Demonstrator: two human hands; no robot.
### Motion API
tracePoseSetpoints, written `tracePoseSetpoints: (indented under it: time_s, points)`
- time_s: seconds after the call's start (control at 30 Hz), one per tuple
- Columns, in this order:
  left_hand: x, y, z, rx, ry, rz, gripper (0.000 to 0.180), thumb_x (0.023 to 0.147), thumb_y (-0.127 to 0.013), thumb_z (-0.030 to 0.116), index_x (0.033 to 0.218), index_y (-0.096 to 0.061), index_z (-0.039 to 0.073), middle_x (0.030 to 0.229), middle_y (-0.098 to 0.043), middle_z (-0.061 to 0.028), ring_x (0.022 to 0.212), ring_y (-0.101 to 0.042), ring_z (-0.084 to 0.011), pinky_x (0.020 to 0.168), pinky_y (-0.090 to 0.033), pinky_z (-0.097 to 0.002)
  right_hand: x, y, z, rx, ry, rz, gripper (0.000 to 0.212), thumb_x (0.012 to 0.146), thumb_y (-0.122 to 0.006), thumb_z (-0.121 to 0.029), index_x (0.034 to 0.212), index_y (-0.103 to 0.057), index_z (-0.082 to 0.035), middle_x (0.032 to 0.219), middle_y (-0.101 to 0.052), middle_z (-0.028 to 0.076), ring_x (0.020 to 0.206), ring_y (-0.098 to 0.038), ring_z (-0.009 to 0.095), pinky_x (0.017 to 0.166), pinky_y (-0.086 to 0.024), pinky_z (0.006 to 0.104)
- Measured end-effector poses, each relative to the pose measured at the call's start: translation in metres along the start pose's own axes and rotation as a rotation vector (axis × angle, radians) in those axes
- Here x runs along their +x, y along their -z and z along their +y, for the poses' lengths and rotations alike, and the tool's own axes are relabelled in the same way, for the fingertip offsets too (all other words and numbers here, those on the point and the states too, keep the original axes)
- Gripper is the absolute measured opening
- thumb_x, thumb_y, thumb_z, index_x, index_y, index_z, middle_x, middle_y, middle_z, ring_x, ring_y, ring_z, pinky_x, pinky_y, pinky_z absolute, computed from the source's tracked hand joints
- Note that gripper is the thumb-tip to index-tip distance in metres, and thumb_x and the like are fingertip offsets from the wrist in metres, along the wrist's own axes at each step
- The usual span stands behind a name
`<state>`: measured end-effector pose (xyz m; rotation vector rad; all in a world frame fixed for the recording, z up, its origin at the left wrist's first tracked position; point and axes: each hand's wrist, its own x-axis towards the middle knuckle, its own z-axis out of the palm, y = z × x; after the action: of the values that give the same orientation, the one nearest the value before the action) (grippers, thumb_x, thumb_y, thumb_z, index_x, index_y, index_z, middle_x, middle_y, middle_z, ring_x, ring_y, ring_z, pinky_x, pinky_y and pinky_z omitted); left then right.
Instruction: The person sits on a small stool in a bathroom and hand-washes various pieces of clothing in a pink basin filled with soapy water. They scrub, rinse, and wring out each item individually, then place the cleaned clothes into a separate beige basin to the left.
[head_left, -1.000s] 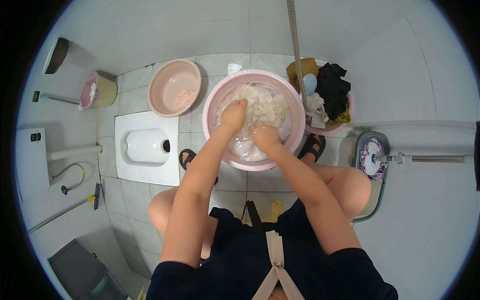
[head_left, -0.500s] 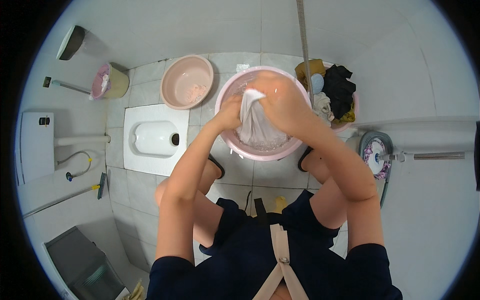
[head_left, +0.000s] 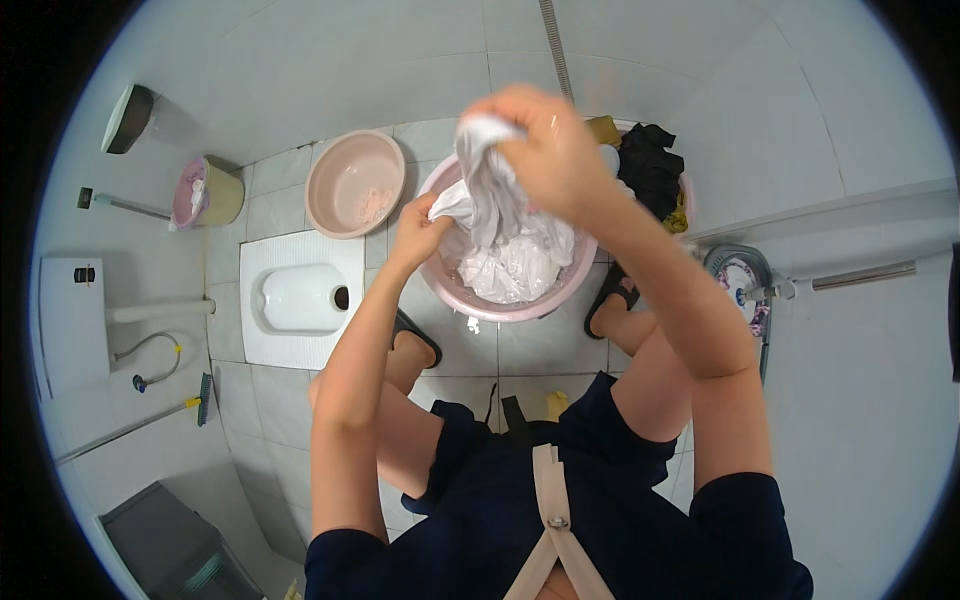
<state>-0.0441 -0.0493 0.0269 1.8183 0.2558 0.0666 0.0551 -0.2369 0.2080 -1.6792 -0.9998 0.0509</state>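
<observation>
A wet white garment (head_left: 515,262) lies bunched in a pink basin (head_left: 480,308), part of it drawn up over the basin. My right hand (head_left: 540,140), blurred by motion, is closed on the raised part at the basin's far side. With fingers pinched, my left hand (head_left: 420,232) grips another edge of the cloth by the basin's left rim. Water glistens around the cloth. What kind of garment it is, I cannot tell.
A second basin (head_left: 322,180) with pale bits in it stands to the left, near the squat toilet (head_left: 300,345). Right of my basin is a pile of dark clothes (head_left: 650,170). A bin (head_left: 225,200) stands far left; a mop bucket (head_left: 765,268) is at right.
My right hand has risen away from me, pulling the cloth higher. My left hand has shifted left to the basin's rim, and more white fabric shows spread in the basin.
</observation>
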Motion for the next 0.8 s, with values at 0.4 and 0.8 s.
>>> tracePoseSetpoints:
  time_s: [0.4, 0.8]
  points:
    - [-0.004, -0.053, -0.009, 0.501, 0.059, -0.189, 0.052, 0.058, -0.065, 0.012, 0.107, -0.056, -0.002, 0.106, -0.058, -0.0227, 0.100, -0.056, -0.0392, 0.088, -0.044, -0.0405, -0.160, -0.102, 0.142, -0.679, -0.688, -0.688, 0.051, 0.068, -0.065, -0.013, 0.118, -0.053, -0.009, 0.128, -0.044, 0.014, 0.118, -0.043, 0.037, 0.094, -0.040, 0.0499]
    - [-0.004, -0.099, -0.105, 1.033, 0.017, -0.718, 0.033, 0.059, -0.062, 0.002, 0.091, -0.065, 0.005, 0.091, -0.064, -0.0207, 0.089, -0.061, -0.0353, 0.080, -0.048, -0.0405, -0.118, -0.067, 0.175, -0.312, -0.683, -0.801, 0.026, 0.064, -0.064, -0.019, 0.086, -0.068, -0.006, 0.084, -0.065, 0.018, 0.079, -0.064, 0.031, 0.069, -0.050, 0.0395]
